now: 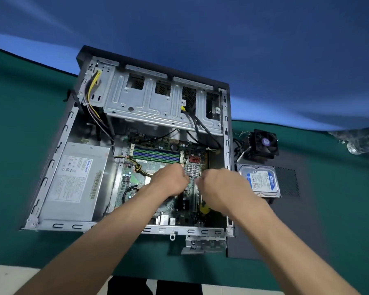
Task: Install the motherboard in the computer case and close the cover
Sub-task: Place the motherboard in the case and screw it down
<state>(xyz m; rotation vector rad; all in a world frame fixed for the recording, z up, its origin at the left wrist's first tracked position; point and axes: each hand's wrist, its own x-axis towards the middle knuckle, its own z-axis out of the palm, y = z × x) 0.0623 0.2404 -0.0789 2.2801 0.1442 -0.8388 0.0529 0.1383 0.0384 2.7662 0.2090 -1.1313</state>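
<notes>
Green table (19,124) | open case (51,167) holds motherboard (158,150) | left hand (170,182), right hand (219,186): grip unclear

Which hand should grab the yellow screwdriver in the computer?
Probably the right hand. The screwdriver lies on the motherboard just below that wrist, on the right side of the case. The left hand sits farther left and would have to cross over.

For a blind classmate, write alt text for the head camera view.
Two hands, left hand and right hand, work close together over a motherboard inside an open computer case. A hard drive and cooling fan lie right of it.
</notes>
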